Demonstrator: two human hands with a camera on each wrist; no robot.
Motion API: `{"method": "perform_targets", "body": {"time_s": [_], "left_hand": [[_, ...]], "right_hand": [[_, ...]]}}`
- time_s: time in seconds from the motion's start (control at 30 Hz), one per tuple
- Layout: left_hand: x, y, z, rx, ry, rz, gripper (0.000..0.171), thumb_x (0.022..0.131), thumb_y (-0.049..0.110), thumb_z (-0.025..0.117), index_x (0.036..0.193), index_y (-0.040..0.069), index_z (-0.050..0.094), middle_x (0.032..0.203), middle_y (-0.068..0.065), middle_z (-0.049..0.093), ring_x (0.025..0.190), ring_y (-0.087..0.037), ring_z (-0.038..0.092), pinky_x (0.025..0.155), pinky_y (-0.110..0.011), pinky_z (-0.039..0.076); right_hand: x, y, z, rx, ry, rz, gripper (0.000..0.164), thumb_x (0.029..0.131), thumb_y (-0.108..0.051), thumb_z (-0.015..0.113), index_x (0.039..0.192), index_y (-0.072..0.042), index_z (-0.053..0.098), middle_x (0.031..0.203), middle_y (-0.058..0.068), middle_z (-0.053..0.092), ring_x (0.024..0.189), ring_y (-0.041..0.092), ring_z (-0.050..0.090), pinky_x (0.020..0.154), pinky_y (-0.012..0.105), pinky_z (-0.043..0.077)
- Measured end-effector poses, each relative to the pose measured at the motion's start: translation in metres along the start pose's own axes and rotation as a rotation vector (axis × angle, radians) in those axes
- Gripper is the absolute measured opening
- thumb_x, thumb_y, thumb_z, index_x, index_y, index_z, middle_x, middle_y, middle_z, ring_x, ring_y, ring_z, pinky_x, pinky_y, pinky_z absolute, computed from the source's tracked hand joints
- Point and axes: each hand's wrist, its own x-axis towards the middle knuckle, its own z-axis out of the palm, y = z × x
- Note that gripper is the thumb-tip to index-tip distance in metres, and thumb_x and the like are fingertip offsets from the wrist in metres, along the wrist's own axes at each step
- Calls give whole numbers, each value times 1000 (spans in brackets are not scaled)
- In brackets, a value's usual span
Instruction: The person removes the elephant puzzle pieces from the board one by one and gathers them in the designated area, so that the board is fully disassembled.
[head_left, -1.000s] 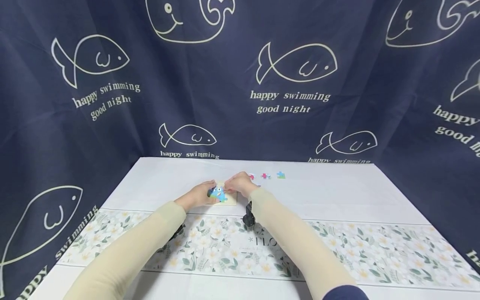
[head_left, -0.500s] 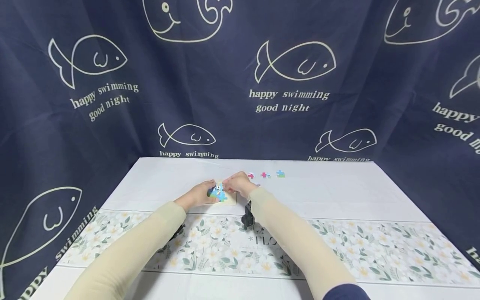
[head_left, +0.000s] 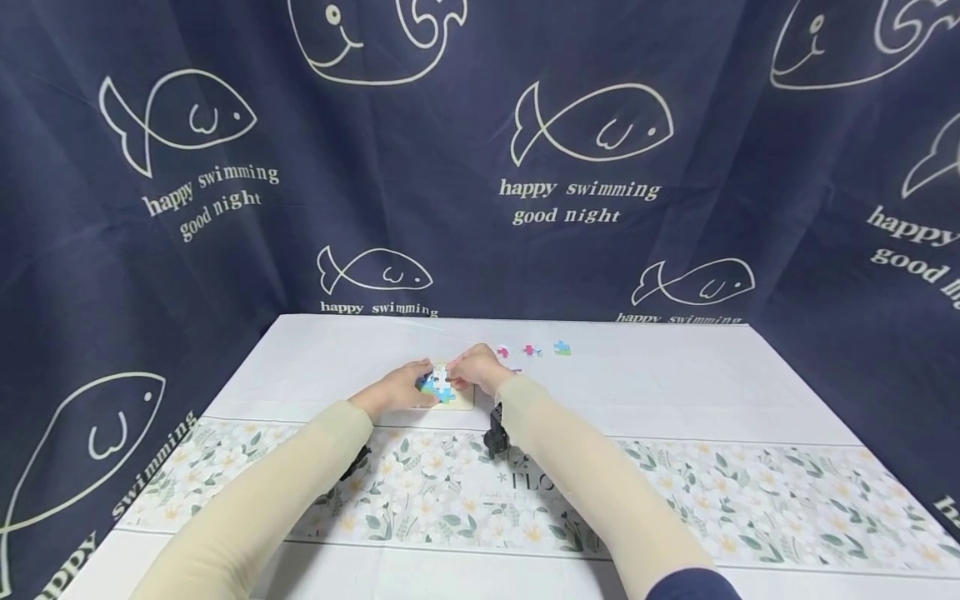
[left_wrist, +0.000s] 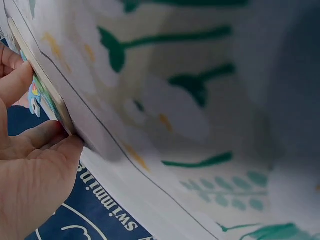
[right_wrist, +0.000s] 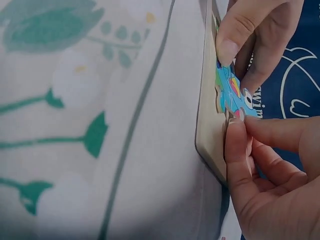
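In the head view a pale wooden puzzle board (head_left: 463, 400) lies on the table between both hands. My left hand (head_left: 395, 390) grips its left side; in the left wrist view, its fingertips (left_wrist: 47, 132) sit at the board's edge. Joined blue and green jigsaw pieces (right_wrist: 227, 92) cover part of the board, with the left thumb (right_wrist: 228, 50) pressing on them. My right hand (head_left: 477, 367) pinches a jigsaw piece (right_wrist: 248, 103) with an eye printed on it between thumb and index finger. That piece stands tilted at the edge of the joined ones, partly hidden by the fingertips.
Beyond the right hand lie loose jigsaw pieces: a pink one (head_left: 503, 352), another pink one (head_left: 529, 351) and a blue-green one (head_left: 562, 348). A flowered strip (head_left: 420, 492) crosses the white table (head_left: 675, 383). A dark blue fish-print curtain (head_left: 465, 167) hangs behind.
Between the hands, the spot that showed a blue print with eyes now looks whitish with a jigsaw outline. Both hands keep nearly the same place.
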Motion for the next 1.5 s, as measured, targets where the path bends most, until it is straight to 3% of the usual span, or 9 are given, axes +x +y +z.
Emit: {"method": "perform_targets", "body": {"time_s": [0.13, 0.63, 1.1, 1.5], "left_hand": [[0, 0, 0, -15, -4, -6, 71, 92, 24, 66, 149, -2, 32, 160, -16, 22, 148, -35, 19, 122, -50, 17], [-1, 3, 2, 65, 11, 8, 68, 94, 21, 63, 148, -6, 31, 158, -20, 24, 146, -37, 23, 122, -48, 20], [1, 7, 0, 99, 4, 18, 69, 95, 22, 62, 147, -8, 29, 158, -21, 24, 147, -37, 23, 122, -46, 20], [-1, 6, -3, 120, -9, 7, 66, 96, 24, 61, 148, -5, 32, 159, -18, 24, 147, -35, 22, 122, -46, 20]], "right_hand": [[0, 0, 1, 2, 12, -1, 12, 83, 9, 66, 94, 9, 70, 79, 14, 72, 50, 7, 58, 57, 19, 58], [-3, -2, 0, 34, -55, 41, 16, 88, 5, 61, 102, 7, 68, 81, 10, 69, 58, 8, 60, 62, 19, 58], [0, -1, -3, 85, -59, 11, 23, 94, 1, 54, 113, 3, 67, 105, 18, 71, 77, 15, 67, 74, 24, 61], [-1, -1, -11, 190, -35, 58, 23, 92, 5, 55, 113, 7, 65, 93, 13, 69, 70, 12, 64, 78, 25, 61]]}}
